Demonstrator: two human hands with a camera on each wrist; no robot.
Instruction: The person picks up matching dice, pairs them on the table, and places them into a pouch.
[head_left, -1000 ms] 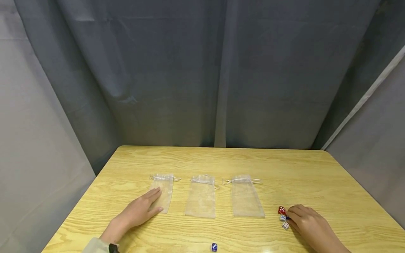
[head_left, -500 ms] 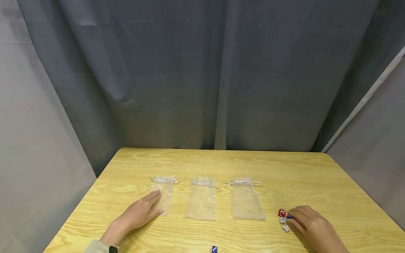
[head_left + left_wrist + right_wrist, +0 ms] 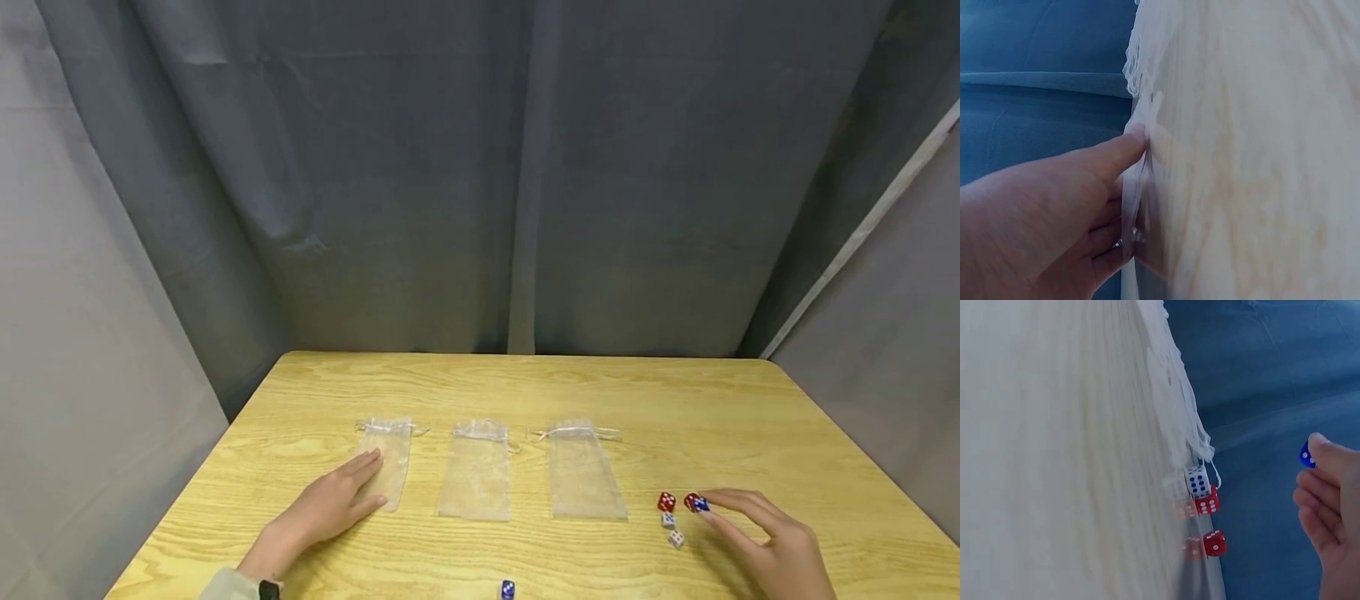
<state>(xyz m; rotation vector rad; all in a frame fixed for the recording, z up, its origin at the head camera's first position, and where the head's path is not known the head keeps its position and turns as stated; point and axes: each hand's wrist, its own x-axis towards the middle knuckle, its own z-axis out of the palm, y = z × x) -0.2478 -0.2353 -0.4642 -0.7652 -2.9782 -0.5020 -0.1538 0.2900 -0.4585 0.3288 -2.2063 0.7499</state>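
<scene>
My right hand [image 3: 765, 533] pinches a blue die [image 3: 701, 505] between thumb and fingertips. In the right wrist view that blue die [image 3: 1305, 454] is clear of the tabletop. Close by it on the table are a red die [image 3: 666, 502], another red die [image 3: 691, 502] partly behind the held one, a white die [image 3: 668, 521] and a second white die [image 3: 677, 539]. My left hand [image 3: 322, 504], fingers extended, rests on the left sheer drawstring bag [image 3: 393, 471]. The left wrist view shows the thumb [image 3: 1125, 150] and fingers on the thin fabric.
Flat on the wooden table [image 3: 420, 383] lie a middle sheer bag [image 3: 475, 479] and a right sheer bag [image 3: 587, 475], drawstrings toward the back. A lone blue die [image 3: 507, 589] sits near the front. Grey curtains [image 3: 405, 183] enclose the back and sides.
My right hand has picked the blue die up from the group and drawn it slightly right, which exposes the second red die. The left hand stays on its bag.
</scene>
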